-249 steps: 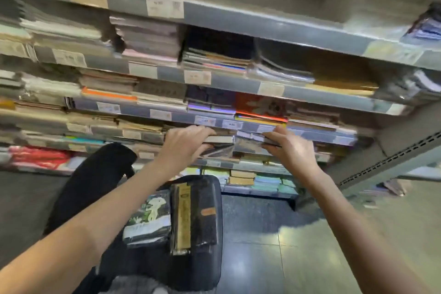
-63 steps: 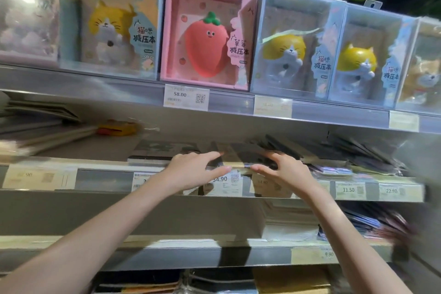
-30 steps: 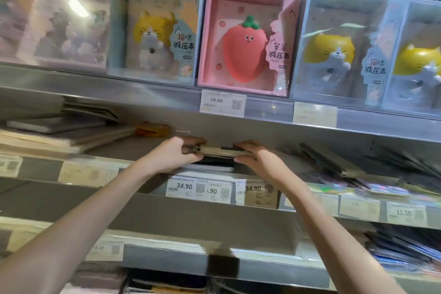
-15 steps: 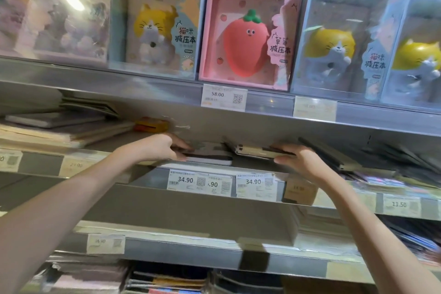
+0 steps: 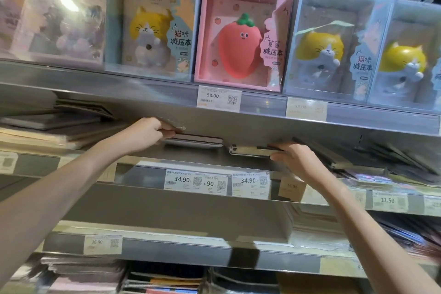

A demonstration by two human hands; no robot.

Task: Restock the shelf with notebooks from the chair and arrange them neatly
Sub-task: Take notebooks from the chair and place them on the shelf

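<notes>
Two flat notebooks lie side by side on the grey metal shelf at about chest height. My left hand grips the left edge of a dark-topped notebook. My right hand holds the right end of a pale notebook with a dark cover. A small gap separates the two notebooks. The chair is out of view.
Boxed cat and strawberry squeeze-notebooks stand on the shelf above. Stacked notebooks fill the left of my shelf, and slanted dark ones the right. Price tags line the shelf front. More stacks sit lower down.
From the low shelf by the chair I rose to this shelf. In the last second one held stack was split: my left hand drew one notebook left, my right hand one right.
</notes>
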